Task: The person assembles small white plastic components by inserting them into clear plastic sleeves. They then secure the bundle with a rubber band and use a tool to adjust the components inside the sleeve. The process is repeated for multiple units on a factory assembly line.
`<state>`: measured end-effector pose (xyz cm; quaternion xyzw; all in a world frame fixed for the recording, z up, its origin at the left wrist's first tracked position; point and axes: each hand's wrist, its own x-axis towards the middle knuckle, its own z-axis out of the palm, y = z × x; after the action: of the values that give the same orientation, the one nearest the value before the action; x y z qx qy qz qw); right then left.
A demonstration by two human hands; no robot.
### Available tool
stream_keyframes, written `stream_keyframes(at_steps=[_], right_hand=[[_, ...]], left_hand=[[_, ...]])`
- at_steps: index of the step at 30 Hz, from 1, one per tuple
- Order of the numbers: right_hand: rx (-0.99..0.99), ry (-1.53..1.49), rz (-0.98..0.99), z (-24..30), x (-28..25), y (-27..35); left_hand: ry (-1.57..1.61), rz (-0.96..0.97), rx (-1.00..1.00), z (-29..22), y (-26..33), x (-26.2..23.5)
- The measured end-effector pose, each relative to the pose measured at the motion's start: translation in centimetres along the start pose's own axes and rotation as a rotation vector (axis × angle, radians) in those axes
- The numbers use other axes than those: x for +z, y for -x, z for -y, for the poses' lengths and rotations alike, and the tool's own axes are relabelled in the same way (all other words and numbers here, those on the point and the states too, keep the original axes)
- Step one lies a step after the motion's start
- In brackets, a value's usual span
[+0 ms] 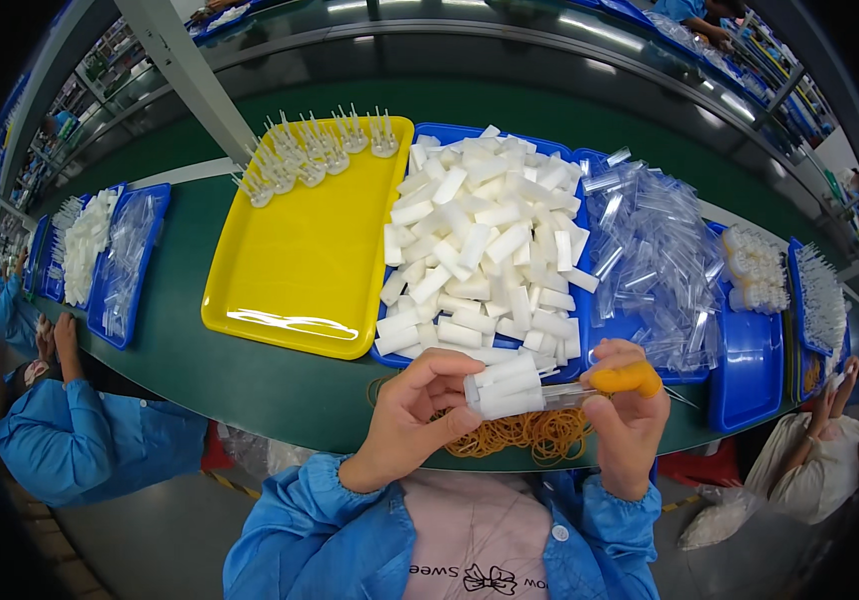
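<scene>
Close in front of me, my left hand point(412, 408) pinches a bundle of white foam pieces point(510, 388) at its left end, where a translucent round base shows. From the bundle's right side stick out clear plastic tubes point(565, 395). My right hand point(630, 425) closes thumb and fingers on the right end of these tubes. An orange finger cot point(627, 378) covers one of its fingers. Beneath both hands lies a heap of tan rubber bands point(520, 437) on the green table. How the foam and tubes fit together is partly hidden by my fingers.
Beyond my hands stand a yellow tray point(295, 270) with several pronged clear pieces point(300, 155), a blue tray of white foam blocks point(490, 240), and a blue tray of clear tubes point(655, 260). Another blue tray point(750, 365) holds whitish bundles point(753, 268). Co-workers point(100, 430) sit on both sides.
</scene>
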<state>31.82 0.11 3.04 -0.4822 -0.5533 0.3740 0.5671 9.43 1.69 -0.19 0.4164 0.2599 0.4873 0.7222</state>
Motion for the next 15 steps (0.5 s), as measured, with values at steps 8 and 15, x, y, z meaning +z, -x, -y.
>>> stream_keyframes(at_steps=[8, 15], right_hand=[[-0.076, 0.104, 0.116, 1.0, 1.2, 0.9], [-0.032, 0.070, 0.089, 0.8, 1.8, 1.2]], left_hand=[[-0.042, -0.006, 0.070, 0.5, 0.3, 0.5], [-0.012, -0.027, 0.071, 0.9, 0.6, 0.8]])
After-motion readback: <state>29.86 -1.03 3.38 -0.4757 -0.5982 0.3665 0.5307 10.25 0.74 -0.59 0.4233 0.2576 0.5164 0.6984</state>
